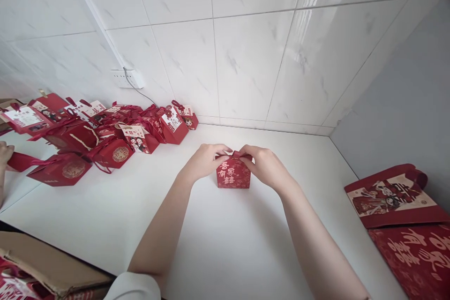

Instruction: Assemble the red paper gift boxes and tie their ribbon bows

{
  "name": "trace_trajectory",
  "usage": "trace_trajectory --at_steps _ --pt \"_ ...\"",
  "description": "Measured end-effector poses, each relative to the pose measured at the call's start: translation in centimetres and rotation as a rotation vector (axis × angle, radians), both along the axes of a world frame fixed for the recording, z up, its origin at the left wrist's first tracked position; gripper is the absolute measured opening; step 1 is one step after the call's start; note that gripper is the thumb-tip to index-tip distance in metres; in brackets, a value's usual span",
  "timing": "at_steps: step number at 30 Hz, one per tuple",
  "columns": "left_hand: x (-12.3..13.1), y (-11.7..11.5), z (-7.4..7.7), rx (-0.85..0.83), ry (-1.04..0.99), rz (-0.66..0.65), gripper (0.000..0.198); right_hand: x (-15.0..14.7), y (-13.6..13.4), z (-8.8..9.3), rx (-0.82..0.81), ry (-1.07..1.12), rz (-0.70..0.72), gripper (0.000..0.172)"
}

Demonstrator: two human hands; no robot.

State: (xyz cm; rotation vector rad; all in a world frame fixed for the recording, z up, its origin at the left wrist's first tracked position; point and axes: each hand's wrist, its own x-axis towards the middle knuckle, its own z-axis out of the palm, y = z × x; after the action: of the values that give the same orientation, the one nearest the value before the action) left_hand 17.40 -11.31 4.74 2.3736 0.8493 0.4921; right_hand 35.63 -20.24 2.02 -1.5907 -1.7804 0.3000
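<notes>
A small red gift box [233, 176] with gold lettering stands upright on the white table [218, 234], near its middle. My left hand [206, 159] and my right hand [265, 164] meet over its top. The fingers of both hands are pinched on the red ribbon or flaps [236, 154] at the top of the box. The box's front face shows below my fingers.
Several assembled red gift boxes and bags [105, 136] crowd the table's far left along the tiled wall. Another person's hand [5, 154] shows at the left edge. Flat red box blanks [397, 199] lie at the right. A cardboard carton [45, 267] sits at the lower left.
</notes>
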Motion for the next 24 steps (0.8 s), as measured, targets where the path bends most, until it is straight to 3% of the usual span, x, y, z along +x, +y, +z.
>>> trace_trajectory --at_steps 6,18,24 --pt "0.06 -0.05 0.17 0.117 0.043 0.021 0.026 -0.14 0.29 -0.18 0.04 -0.029 -0.006 0.022" --pt "-0.12 -0.01 0.33 0.067 0.072 0.003 0.028 -0.13 0.17 -0.2 -0.015 -0.005 0.007 0.021" --pt "-0.26 -0.33 0.54 0.124 0.105 0.001 0.024 0.18 0.34 -0.23 -0.099 0.079 0.058 0.018"
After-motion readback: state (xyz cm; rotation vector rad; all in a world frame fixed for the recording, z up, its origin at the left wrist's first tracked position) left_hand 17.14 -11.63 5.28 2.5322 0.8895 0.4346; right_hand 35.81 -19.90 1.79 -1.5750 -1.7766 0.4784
